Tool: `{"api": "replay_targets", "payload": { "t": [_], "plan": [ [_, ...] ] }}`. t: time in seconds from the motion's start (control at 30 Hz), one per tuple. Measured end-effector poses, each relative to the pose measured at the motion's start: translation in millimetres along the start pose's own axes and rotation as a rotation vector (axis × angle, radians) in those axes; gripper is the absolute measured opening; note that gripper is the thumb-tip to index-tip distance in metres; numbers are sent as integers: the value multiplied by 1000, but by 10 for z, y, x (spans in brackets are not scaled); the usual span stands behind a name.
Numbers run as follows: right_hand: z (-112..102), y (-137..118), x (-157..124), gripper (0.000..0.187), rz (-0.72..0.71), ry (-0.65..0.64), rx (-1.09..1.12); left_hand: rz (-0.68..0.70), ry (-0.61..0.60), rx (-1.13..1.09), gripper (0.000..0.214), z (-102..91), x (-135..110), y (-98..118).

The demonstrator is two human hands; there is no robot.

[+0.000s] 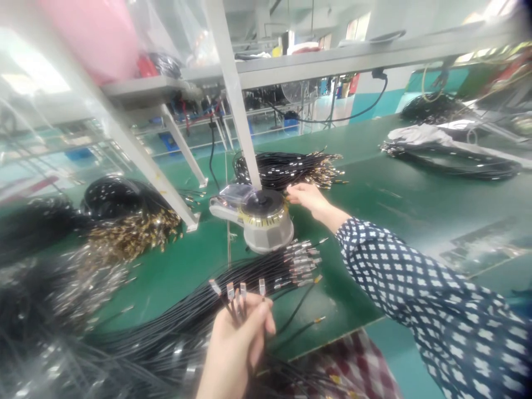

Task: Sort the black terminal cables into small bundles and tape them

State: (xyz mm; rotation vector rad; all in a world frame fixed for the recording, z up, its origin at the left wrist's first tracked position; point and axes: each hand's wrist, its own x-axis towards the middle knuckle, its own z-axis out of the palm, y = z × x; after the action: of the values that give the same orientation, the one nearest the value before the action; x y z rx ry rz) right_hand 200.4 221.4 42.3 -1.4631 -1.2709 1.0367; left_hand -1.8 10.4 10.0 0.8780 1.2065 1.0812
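My left hand (243,332), low in the middle, is closed around several black cables (236,310). Their ends, with small pale and orange-brown tips, stick up above the fingers. My right hand (310,200) reaches to the right rim of a round tape dispenser (268,230) with a black top wheel and yellowish tape along its edge. Thumb and forefinger are pinched together at a piece of tape on that rim; the fingertips partly hide it. Just in front of the dispenser lies a bundle of black cables (249,271) with white-wrapped ends.
Black cables with gold-coloured ends (286,169) lie behind the dispenser. More cable heaps (124,208) fill the left side. Metal posts (235,88) of a shelf rise from the green table (366,188). A cable coil under pale cloth (436,144) lies at the right.
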Motion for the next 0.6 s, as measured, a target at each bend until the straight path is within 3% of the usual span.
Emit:
{"api": "replay_targets", "payload": {
  "t": [0.13,0.23,0.37,0.4,0.5,0.6],
  "plan": [
    [8,-2,-15,30,11,26,12,-1,-16,-1,33,-13,0,-6],
    [4,-62,-102,20,-99,106,35,2,-4,-21,33,-10,-9,-11],
    [51,-86,-505,16,-261,136,100,25,53,-55,34,8,-27,-17],
    [71,-63,-659,13,-275,91,134,33,63,-60,33,15,-33,-12],
    [124,75,-1165,15,-105,-289,327,35,74,-61,29,42,-54,16],
    [171,227,-1580,16,107,-403,430,42,102,-65,31,79,-88,46]
  ]
}}
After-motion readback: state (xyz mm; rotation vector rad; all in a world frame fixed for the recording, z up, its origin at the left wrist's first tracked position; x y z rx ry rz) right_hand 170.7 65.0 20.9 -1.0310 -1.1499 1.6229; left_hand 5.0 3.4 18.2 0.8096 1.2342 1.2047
